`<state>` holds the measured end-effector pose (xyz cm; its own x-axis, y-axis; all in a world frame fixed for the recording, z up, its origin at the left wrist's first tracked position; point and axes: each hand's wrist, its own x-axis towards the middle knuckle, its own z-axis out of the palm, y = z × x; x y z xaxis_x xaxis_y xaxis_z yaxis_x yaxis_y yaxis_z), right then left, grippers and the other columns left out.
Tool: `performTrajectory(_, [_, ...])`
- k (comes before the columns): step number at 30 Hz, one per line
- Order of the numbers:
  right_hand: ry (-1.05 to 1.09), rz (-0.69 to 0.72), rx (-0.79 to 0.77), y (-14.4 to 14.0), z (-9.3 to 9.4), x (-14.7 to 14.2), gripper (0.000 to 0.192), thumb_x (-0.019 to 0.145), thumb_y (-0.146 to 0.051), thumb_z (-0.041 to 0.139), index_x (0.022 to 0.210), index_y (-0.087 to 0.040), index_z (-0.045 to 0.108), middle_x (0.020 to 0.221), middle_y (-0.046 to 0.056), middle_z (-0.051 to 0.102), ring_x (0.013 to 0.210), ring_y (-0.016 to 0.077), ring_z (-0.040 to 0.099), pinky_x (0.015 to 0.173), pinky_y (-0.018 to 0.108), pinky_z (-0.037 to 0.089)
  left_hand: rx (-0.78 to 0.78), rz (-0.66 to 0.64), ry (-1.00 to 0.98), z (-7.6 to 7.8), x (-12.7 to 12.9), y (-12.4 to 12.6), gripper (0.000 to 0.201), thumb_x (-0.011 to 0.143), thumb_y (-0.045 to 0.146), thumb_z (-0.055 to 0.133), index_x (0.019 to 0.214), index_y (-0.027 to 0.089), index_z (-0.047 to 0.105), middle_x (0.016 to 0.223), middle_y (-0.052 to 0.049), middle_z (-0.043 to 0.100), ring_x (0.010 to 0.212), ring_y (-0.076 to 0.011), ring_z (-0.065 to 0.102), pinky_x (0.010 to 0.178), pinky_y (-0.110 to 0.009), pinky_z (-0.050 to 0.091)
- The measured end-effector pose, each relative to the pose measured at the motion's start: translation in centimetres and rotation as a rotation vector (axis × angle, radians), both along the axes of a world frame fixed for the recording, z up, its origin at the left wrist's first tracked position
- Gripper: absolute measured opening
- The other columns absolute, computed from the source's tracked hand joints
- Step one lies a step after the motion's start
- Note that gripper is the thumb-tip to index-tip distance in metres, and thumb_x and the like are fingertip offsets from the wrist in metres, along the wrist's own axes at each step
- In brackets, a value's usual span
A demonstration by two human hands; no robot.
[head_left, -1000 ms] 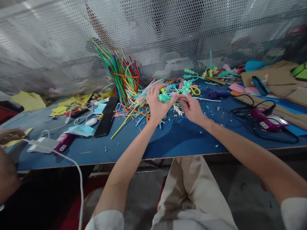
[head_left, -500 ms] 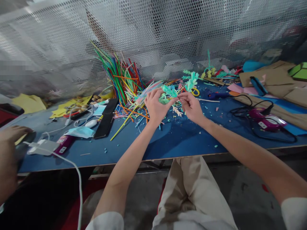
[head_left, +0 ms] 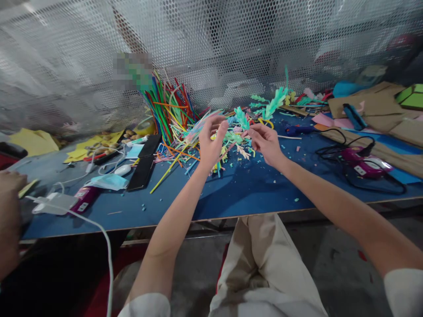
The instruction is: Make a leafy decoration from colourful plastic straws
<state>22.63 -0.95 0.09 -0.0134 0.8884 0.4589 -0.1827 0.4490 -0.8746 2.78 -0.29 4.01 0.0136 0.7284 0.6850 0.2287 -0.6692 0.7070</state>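
Between the thumb and fingers of my right hand [head_left: 267,143] is a mint-green leafy sprig [head_left: 242,118], apparently made of fuzzy pipe cleaner. A longer green sprig [head_left: 276,103] rises just behind that hand; whether the two are joined I cannot tell. My left hand [head_left: 211,143] is held to the left of the sprig, fingers apart and curved, touching nothing I can see. Beyond it a thick bundle of coloured pipe cleaners [head_left: 168,110] leans on the mesh. Pale leaf-shaped pieces [head_left: 243,152] and small clippings lie below my hands.
On the blue table [head_left: 251,193], a black phone [head_left: 142,171], face mask [head_left: 107,182] and white cable [head_left: 106,237] are at left, near another person's hand [head_left: 9,182]. To the right are a purple power strip [head_left: 366,163] and brown cardboard [head_left: 373,108]. Perforated metal mesh [head_left: 231,48] stands behind.
My left hand has let go of the sprig and drawn back to the left, fingers opening. The sprig in my right hand now points more upright, and the longer one has swung up and right.
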Motion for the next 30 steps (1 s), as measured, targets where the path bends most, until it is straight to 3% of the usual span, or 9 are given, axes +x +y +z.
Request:
performTrajectory(4, [0.046, 0.004, -0.009, 0.3, 0.0, 0.3, 0.042, 0.086, -0.065, 0.084, 0.090, -0.026, 0.069, 0.092, 0.002, 0.076, 0.050, 0.0076, 0.041, 0.041, 0.028, 0.032, -0.157, -0.191, 0.015, -1.0, -0.6, 1.0, 0.069, 0.097, 0.087, 0.052, 0.113, 0.026, 0.079, 0.104, -0.010, 0.080, 0.105, -0.0272, 0.077, 0.094, -0.043, 0.062])
performTrajectory(9, [0.059, -0.079, 0.021, 1.0, 0.1, 0.5, 0.046, 0.082, -0.069, 0.085, 0.088, -0.026, 0.067, 0.077, -0.002, 0.067, 0.049, 0.0077, 0.037, 0.043, 0.028, 0.031, -0.399, -0.404, 0.106, -1.9, -0.3, 1.5, 0.079, 0.091, 0.094, 0.051, 0.104, 0.023, 0.082, 0.077, -0.009, 0.076, 0.076, -0.0254, 0.078, 0.073, -0.038, 0.066])
performTrajectory(11, [0.045, -0.111, 0.025, 1.1, 0.1, 0.5, 0.048, 0.083, -0.071, 0.084, 0.089, -0.027, 0.065, 0.071, -0.003, 0.062, 0.049, 0.0087, 0.038, 0.043, 0.028, 0.031, -0.371, -0.415, 0.116, -1.8, 0.0, 1.1, 0.080, 0.088, 0.095, 0.056, 0.105, 0.021, 0.081, 0.079, -0.010, 0.076, 0.074, -0.0247, 0.077, 0.068, -0.037, 0.064])
performTrajectory(16, [0.062, -0.115, -0.005, 1.1, -0.1, 0.1, 0.049, 0.084, -0.072, 0.083, 0.088, -0.028, 0.063, 0.058, -0.005, 0.049, 0.047, 0.0111, 0.040, 0.043, 0.029, 0.031, -0.313, -0.466, 0.108, -1.2, 0.4, 0.2, 0.082, 0.073, 0.094, 0.075, 0.108, 0.020, 0.077, 0.100, -0.011, 0.078, 0.083, -0.0227, 0.074, 0.073, -0.034, 0.062])
performTrajectory(20, [0.089, -0.114, -0.029, 1.2, -0.3, -0.3, 0.051, 0.082, -0.073, 0.084, 0.086, -0.027, 0.061, 0.060, -0.006, 0.051, 0.046, 0.0096, 0.037, 0.042, 0.028, 0.029, -0.341, -0.341, 0.145, -1.9, 0.9, 0.1, 0.075, 0.061, 0.080, 0.094, 0.095, 0.017, 0.072, 0.087, -0.006, 0.070, 0.075, -0.0177, 0.066, 0.064, -0.028, 0.052])
performTrajectory(24, [0.121, -0.082, -0.022, 1.0, -0.6, -0.8, 0.052, 0.081, -0.072, 0.084, 0.089, -0.027, 0.059, 0.074, -0.004, 0.062, 0.048, 0.0085, 0.040, 0.042, 0.026, 0.030, -0.301, -0.180, 0.093, -2.7, 2.3, -0.3, 0.059, 0.073, 0.070, 0.093, 0.082, 0.017, 0.068, 0.070, 0.001, 0.058, 0.061, -0.0107, 0.051, 0.055, -0.025, 0.036])
performTrajectory(28, [0.149, -0.054, 0.018, 0.3, -0.6, -1.4, 0.042, 0.085, -0.062, 0.084, 0.088, -0.028, 0.059, 0.065, -0.006, 0.053, 0.047, 0.0098, 0.041, 0.043, 0.027, 0.031, -0.260, -0.092, 0.008, -2.9, 3.0, -0.7, 0.068, 0.073, 0.073, 0.092, 0.065, 0.020, 0.048, 0.057, 0.005, 0.044, 0.053, -0.0090, 0.037, 0.051, -0.027, 0.022])
performTrajectory(30, [0.127, -0.087, 0.050, -0.1, -0.3, -1.5, 0.036, 0.087, -0.056, 0.083, 0.087, -0.027, 0.061, 0.066, -0.006, 0.054, 0.051, 0.0109, 0.044, 0.047, 0.028, 0.037, -0.245, -0.107, 0.003, -3.0, 2.9, -0.6, 0.069, 0.075, 0.073, 0.091, 0.064, 0.021, 0.046, 0.057, 0.005, 0.041, 0.053, -0.0092, 0.034, 0.052, -0.028, 0.020])
